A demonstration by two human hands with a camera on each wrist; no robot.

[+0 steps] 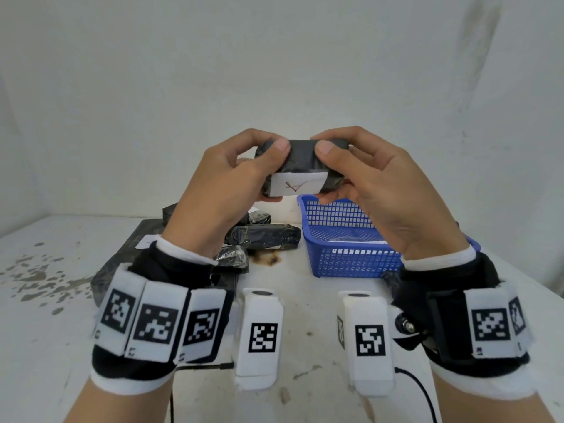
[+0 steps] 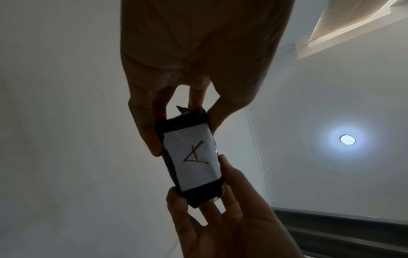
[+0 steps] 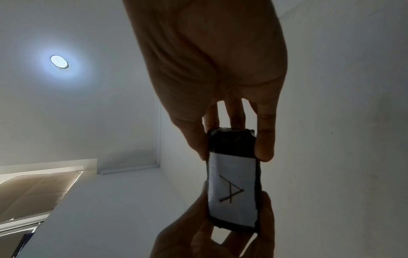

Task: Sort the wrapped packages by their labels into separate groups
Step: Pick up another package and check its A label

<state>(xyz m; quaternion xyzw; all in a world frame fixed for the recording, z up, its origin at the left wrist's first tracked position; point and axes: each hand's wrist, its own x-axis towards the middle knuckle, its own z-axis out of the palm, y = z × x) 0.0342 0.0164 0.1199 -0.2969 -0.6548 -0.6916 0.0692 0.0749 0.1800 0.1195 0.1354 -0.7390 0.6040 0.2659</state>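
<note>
White tabletop (image 1: 305, 300), worn and scuffed, grey paint flecks at left, brown rust-like stain (image 1: 268, 260) near centre. Pale wall (image 1: 274, 71) behind, faint dark smear at upper right. Thin black cable (image 1: 418, 389) trails across near edge of tabletop, right of centre. In wrist views: white ceiling with round recessed lamp (image 2: 347, 139) lit, halo around it; beige angled panel (image 2: 344, 22) in upper right corner of left wrist view, same panel at lower left of right wrist view. Dark ledge (image 2: 344, 227) at lower right.
</note>
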